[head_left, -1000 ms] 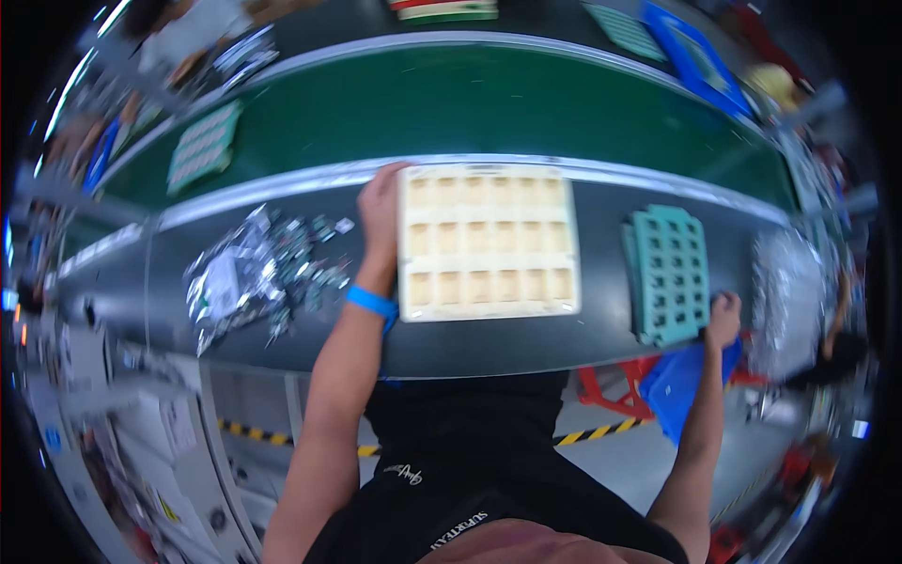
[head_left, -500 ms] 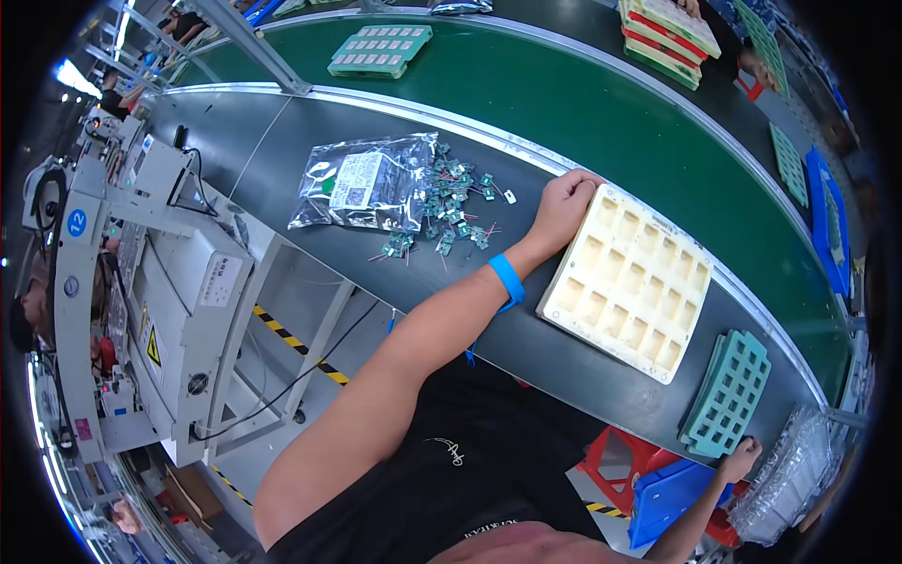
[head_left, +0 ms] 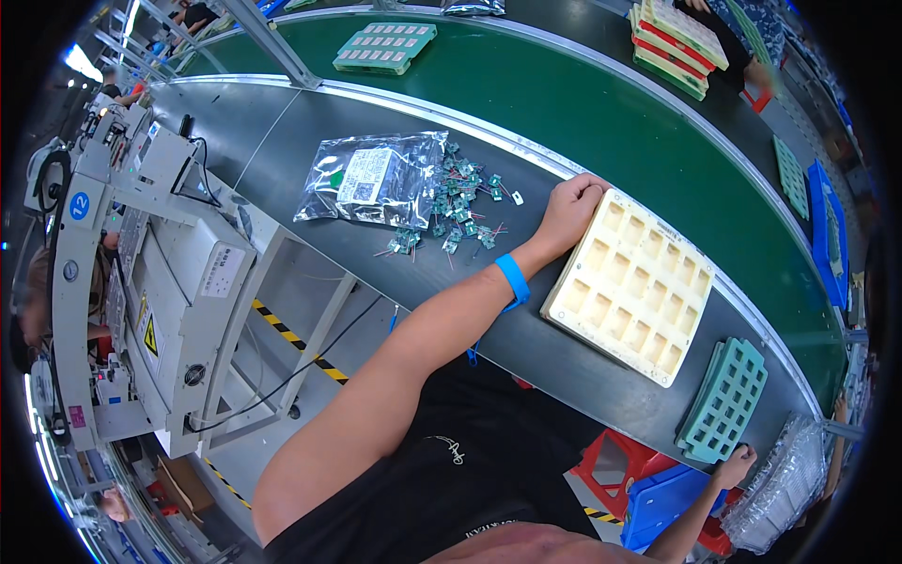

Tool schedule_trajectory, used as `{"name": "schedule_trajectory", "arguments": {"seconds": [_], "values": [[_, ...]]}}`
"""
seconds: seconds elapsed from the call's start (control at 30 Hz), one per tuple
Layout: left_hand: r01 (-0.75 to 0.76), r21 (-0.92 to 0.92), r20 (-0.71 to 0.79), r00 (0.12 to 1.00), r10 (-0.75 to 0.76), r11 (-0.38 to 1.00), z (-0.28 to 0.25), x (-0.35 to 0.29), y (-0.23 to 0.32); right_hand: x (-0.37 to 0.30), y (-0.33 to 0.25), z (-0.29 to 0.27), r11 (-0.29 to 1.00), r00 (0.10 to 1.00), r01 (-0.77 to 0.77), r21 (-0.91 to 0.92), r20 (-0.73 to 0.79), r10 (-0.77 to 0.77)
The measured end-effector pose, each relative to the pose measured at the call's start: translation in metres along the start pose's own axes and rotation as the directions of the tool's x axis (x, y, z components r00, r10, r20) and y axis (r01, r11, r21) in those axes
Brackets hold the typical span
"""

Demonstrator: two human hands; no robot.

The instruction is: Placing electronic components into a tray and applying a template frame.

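Observation:
My left hand (head_left: 571,214), a blue band on its wrist, is closed at the far left corner of a cream tray (head_left: 601,331). Its knuckles touch or nearly touch the tray edge, and whatever the fingers hold is hidden. The tray, with rows of bare rectangular pockets, appears to lie on another one. My right hand (head_left: 736,466) is curled closed by the near corner of a green tray (head_left: 722,399) with square holes; its fingertips are hidden. Left of my left hand, small green circuit boards (head_left: 460,202) with thin wires lie heaped beside a silver antistatic bag (head_left: 319,183).
A green conveyor belt (head_left: 526,103) runs behind the dark worktop. A filled green tray (head_left: 385,49) rides on it. Stacked trays (head_left: 672,52) stand across by another person. Bubble wrap (head_left: 775,484) lies at the right, near a red stool (head_left: 611,475) and blue bin (head_left: 667,503). White machinery (head_left: 178,329) stands left.
The whole view has shifted slightly. Both hands keep their places beside the trays, and the boards and bag have not moved on the worktop.

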State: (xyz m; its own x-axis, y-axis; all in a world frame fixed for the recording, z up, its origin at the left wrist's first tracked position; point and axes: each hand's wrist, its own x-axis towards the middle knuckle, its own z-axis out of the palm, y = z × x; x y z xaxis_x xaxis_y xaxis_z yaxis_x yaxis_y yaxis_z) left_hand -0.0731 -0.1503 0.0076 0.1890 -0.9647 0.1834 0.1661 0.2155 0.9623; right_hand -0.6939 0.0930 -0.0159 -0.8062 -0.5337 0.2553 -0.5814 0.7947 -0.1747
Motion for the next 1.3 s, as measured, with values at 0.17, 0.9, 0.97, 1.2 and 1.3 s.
{"name": "schedule_trajectory", "arguments": {"seconds": [0.17,0.9,0.97,1.2,1.3], "values": [[-0.003,-0.005,-0.004,1.000,0.003,1.000,0.001,0.000,-0.003,0.003,0.004,0.003,1.000,1.000,-0.002,-0.005,-0.003,0.002],[0.036,0.007,0.047,0.998,-0.036,0.999,-0.002,0.000,-0.001,-0.001,-0.001,-0.001,0.999,0.999,-0.031,-0.026,-0.011,0.030],[0.036,0.009,0.041,0.998,-0.036,0.999,-0.004,-0.001,0.000,-0.001,-0.003,0.001,0.999,1.000,-0.024,-0.025,-0.005,0.024],[0.007,0.004,0.021,1.000,-0.007,1.000,0.003,-0.001,-0.001,-0.001,0.008,-0.003,0.999,0.999,-0.034,0.002,-0.018,0.034],[-0.022,0.019,0.035,0.999,0.022,1.000,0.009,-0.001,0.000,0.001,0.017,-0.011,0.998,1.000,-0.008,-0.070,-0.026,0.006]]}}
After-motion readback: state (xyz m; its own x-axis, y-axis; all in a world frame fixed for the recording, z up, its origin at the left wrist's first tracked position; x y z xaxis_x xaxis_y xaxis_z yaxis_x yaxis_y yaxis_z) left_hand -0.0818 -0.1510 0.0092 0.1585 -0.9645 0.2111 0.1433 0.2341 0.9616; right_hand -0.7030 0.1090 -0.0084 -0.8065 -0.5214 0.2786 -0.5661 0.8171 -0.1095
